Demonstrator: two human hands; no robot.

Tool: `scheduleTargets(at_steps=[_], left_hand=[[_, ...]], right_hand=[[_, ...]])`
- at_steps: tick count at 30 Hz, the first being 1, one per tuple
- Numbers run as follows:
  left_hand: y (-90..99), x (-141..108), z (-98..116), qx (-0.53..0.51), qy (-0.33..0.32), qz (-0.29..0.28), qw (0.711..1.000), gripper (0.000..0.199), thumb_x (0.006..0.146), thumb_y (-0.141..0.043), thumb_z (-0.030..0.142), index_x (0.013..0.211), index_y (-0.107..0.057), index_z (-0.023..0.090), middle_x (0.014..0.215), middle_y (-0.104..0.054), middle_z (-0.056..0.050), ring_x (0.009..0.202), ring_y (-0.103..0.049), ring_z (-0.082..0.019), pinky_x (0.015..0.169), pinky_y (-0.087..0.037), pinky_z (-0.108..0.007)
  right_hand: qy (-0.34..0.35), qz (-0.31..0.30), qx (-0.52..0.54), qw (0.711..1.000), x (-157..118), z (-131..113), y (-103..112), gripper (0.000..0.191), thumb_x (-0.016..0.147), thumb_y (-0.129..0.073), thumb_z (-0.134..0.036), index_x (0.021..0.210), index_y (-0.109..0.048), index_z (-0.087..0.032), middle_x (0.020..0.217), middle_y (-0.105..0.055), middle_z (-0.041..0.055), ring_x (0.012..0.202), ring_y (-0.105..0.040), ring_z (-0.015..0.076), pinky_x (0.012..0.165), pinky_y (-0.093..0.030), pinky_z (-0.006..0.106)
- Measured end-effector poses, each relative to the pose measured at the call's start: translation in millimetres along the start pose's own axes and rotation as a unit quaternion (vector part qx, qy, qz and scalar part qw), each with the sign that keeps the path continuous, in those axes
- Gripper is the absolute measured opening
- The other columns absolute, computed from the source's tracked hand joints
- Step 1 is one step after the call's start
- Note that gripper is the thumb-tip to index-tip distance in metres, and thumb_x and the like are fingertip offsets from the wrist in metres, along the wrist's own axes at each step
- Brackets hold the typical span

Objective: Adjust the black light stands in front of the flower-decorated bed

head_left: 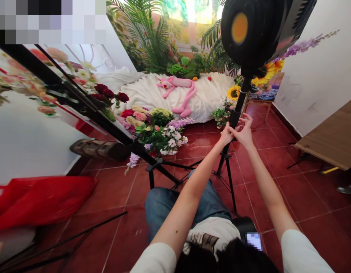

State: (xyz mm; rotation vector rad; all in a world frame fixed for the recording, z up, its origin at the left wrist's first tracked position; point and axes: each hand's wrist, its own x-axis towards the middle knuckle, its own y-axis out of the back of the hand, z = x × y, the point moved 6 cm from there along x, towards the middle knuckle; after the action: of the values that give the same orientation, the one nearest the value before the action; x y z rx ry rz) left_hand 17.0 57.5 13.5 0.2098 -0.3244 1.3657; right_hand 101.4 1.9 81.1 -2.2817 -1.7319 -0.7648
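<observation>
A black studio light (239, 28) with a round orange-yellow centre tops a black light stand (234, 117) in front of me. My left hand (227, 134) is closed around the stand's pole, just below a collar; the pole hides part of its fingers. Against the same spot from the right, my right hand (245, 131) grips with its thumb across the pole and its fingers curled behind. Whether a small knob sits under those fingers cannot be made out. The stand's tripod legs (231, 185) spread over the floor before my knees.
A second black stand (107, 127) slants across the left. Artificial flowers (161, 129) lie ahead, before a white draped cloth (141, 91) bearing a pink plush toy (181, 84). A red cloth (44, 201) is left; a brown board (331, 132) stands right on the red tiled floor (266, 170).
</observation>
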Motion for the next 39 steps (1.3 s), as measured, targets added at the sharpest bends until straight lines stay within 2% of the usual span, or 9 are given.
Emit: scheduleTargets(at_steps=[3, 6, 9, 12, 19, 28, 34, 37, 39], left_hand=[[-0.3, 1.9, -3.1, -0.024, 0.008, 0.016, 1.000, 0.053, 0.078, -0.072, 0.031, 0.126, -0.052, 0.018, 0.120, -0.066, -0.012, 0.111, -0.064, -0.020, 0.103, -0.050, -0.039], [4.5, 0.9, -2.7, -0.005, 0.018, 0.046, 0.999, 0.050, 0.078, -0.069, 0.021, 0.125, -0.053, 0.016, 0.126, -0.063, -0.014, 0.121, -0.060, -0.023, 0.109, -0.046, -0.040], [6.7, -1.3, -3.0, 0.024, 0.030, 0.051, 0.998, 0.042, 0.080, -0.067, 0.018, 0.120, -0.054, 0.014, 0.115, -0.066, -0.013, 0.116, -0.062, -0.025, 0.106, -0.048, -0.042], [6.2, -3.4, -2.4, 0.044, 0.027, 0.042, 0.998, 0.033, 0.083, -0.064, 0.022, 0.114, -0.055, 0.016, 0.102, -0.067, -0.008, 0.103, -0.065, -0.022, 0.100, -0.051, -0.041], [6.7, -13.0, 10.8, 0.053, 0.041, 0.017, 0.998, 0.027, 0.092, -0.055, 0.045, 0.102, -0.054, 0.020, 0.080, -0.061, 0.000, 0.079, -0.062, -0.015, 0.082, -0.051, -0.030], [3.6, -12.8, 13.3, 0.035, 0.034, 0.006, 0.999, 0.041, 0.098, -0.035, 0.057, 0.103, -0.053, 0.020, 0.081, -0.061, 0.001, 0.069, -0.054, -0.009, 0.071, -0.045, -0.022], [4.8, -12.6, 12.7, 0.041, 0.020, 0.020, 0.999, 0.049, 0.095, -0.036, 0.062, 0.100, -0.057, 0.018, 0.081, -0.061, -0.001, 0.069, -0.055, -0.010, 0.072, -0.045, -0.023], [5.5, -11.3, 11.5, 0.045, 0.028, 0.013, 0.999, 0.051, 0.094, -0.036, 0.064, 0.102, -0.057, 0.018, 0.080, -0.061, -0.001, 0.068, -0.055, -0.010, 0.070, -0.045, -0.023], [6.2, -9.8, 10.3, 0.045, 0.028, 0.011, 0.999, 0.052, 0.093, -0.038, 0.065, 0.104, -0.057, 0.018, 0.081, -0.061, -0.001, 0.069, -0.055, -0.010, 0.071, -0.046, -0.023]], right_hand=[[-0.030, 0.003, 0.051, 0.998, 19.8, -1.8, -24.2, 0.068, 0.063, -0.083, -0.031, 0.121, -0.049, -0.027, 0.115, -0.062, 0.0061, 0.107, -0.062, 0.0212, 0.087, -0.055, 0.034], [-0.066, 0.030, 0.082, 0.994, 39.1, 6.4, -35.7, 0.044, 0.066, -0.081, -0.034, 0.103, -0.058, -0.023, 0.092, -0.067, 0.0023, 0.087, -0.067, 0.0191, 0.072, -0.056, 0.030], [-0.065, -0.023, 0.113, 0.991, 55.1, 10.7, -42.3, 0.030, 0.067, -0.080, -0.032, 0.084, -0.059, -0.021, 0.070, -0.064, -0.0021, 0.062, -0.062, 0.0135, 0.060, -0.053, 0.026], [-0.057, -0.084, 0.152, 0.983, 64.6, 6.1, -44.7, 0.028, 0.067, -0.081, -0.029, 0.081, -0.058, -0.021, 0.058, -0.058, -0.0058, 0.050, -0.054, 0.0099, 0.052, -0.049, 0.024], [-0.074, -0.076, 0.175, 0.979, 81.9, -21.2, -43.5, 0.026, 0.074, -0.078, -0.029, 0.087, -0.058, -0.020, 0.060, -0.054, -0.0050, 0.056, -0.058, 0.0110, 0.048, -0.050, 0.022], [0.011, -0.115, 0.134, 0.984, 116.7, -61.3, -37.9, 0.033, 0.074, -0.078, -0.041, 0.084, -0.055, -0.020, 0.058, -0.054, -0.0060, 0.050, -0.059, 0.0103, 0.044, -0.049, 0.021], [0.103, -0.054, -0.020, 0.993, 98.9, -71.4, -11.8, 0.052, 0.076, -0.074, -0.055, 0.109, -0.054, -0.021, 0.088, -0.069, 0.0023, 0.081, -0.069, 0.0182, 0.070, -0.058, 0.032], [0.101, -0.051, -0.138, 0.984, 67.6, -71.3, 13.1, 0.054, 0.082, -0.067, -0.058, 0.118, -0.051, -0.021, 0.097, -0.070, 0.0059, 0.084, -0.069, 0.0198, 0.073, -0.056, 0.033], [0.085, -0.090, -0.242, 0.962, 39.2, -66.0, 22.9, 0.044, 0.087, -0.061, -0.056, 0.111, -0.055, -0.020, 0.091, -0.070, 0.0059, 0.080, -0.068, 0.0201, 0.070, -0.052, 0.032]])
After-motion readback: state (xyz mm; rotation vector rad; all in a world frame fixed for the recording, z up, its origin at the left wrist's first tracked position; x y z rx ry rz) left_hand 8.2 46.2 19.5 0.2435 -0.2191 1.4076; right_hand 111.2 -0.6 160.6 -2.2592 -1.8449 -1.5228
